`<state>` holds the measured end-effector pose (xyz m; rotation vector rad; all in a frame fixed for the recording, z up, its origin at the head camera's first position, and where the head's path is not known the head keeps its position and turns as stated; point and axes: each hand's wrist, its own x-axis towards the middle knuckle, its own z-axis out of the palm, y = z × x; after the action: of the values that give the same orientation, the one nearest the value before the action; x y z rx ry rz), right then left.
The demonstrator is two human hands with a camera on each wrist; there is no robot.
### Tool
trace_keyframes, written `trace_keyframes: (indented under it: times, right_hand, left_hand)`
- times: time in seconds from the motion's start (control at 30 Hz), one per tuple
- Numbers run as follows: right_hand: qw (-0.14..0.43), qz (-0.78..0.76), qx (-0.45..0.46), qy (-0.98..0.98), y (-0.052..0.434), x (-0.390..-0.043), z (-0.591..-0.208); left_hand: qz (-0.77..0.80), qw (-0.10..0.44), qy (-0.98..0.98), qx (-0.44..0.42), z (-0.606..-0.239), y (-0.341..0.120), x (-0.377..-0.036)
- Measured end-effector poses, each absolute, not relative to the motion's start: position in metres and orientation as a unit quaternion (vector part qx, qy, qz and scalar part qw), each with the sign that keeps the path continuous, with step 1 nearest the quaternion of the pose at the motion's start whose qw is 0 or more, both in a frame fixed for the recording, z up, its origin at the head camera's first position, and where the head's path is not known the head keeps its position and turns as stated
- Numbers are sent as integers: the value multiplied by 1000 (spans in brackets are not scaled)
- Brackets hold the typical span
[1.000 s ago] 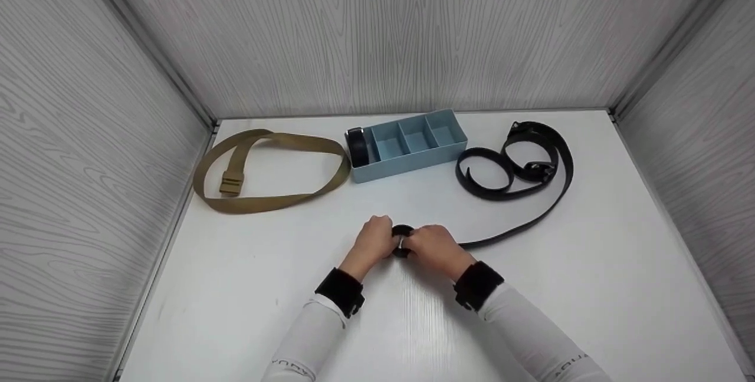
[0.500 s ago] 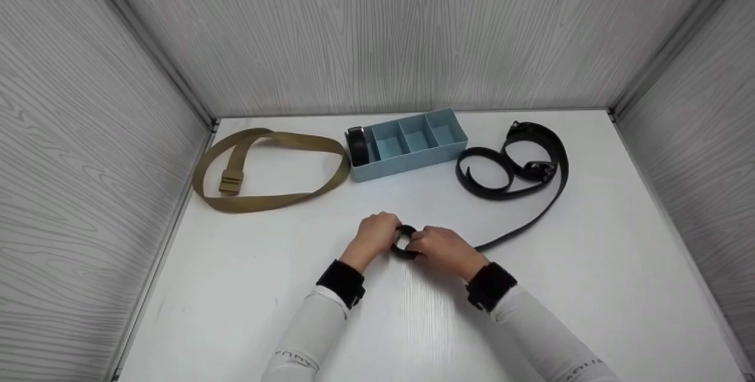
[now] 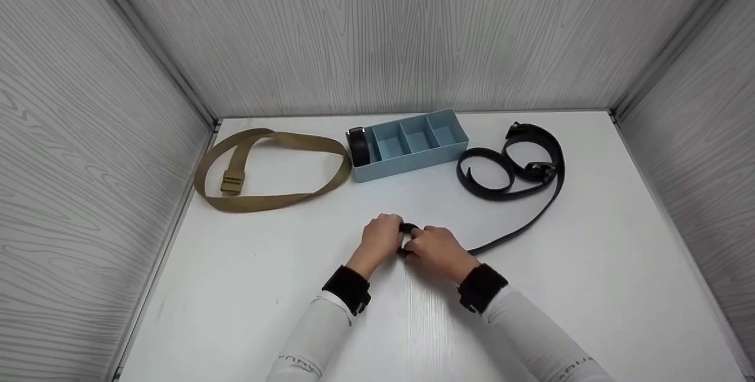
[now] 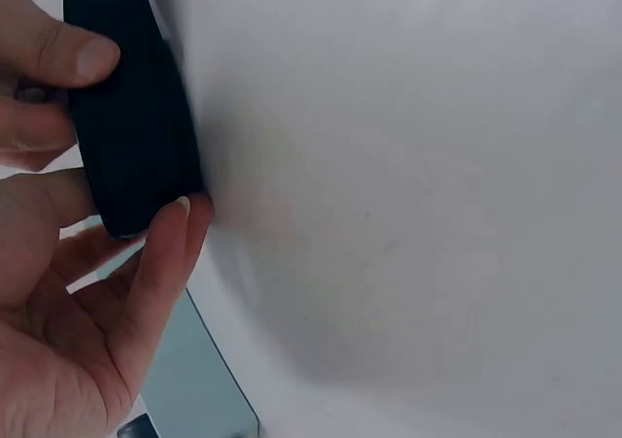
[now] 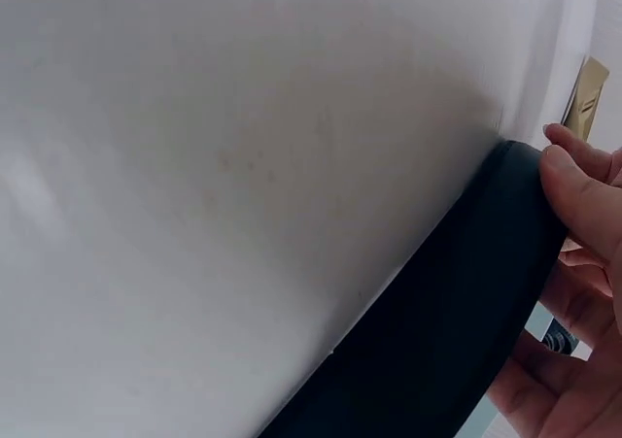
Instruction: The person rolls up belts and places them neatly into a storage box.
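So far one rolled belt [image 3: 357, 145] sits in the tray [image 3: 413, 158]'s leftmost slot; at six o'clock both hands [image 3: 413, 243] pinch a black belt [image 3: 519, 193], coil barely begun, tail trailing toward two; tan belt [image 3: 271, 171] untouched at ten.

Both arms are in long white sleeves [image 3: 318, 341] with small dark lettering printed near the forearm. A black band [image 3: 348, 289] wraps each wrist. The left hand [image 3: 380, 237] and right hand [image 3: 437, 250] are bare, nails short and unpainted.
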<state>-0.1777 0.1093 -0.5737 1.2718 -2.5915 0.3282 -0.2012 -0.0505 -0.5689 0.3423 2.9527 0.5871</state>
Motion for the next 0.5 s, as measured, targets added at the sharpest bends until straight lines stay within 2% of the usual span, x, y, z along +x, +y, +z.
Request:
trace_keyframes:
  times: [0.1, 0.37, 0.5]
  right_hand:
    - [115, 115, 443, -882, 111, -178, -573]
    - [12, 138, 472, -870, 128, -184, -564]
    - [20, 137, 468, -873, 126, -185, -564]
  left_hand:
    - [186, 55, 975, 112, -568, -49, -201]
    - [156, 67, 967, 189, -566, -53, -207]
    - [159, 64, 960, 219, -567, -53, -209]
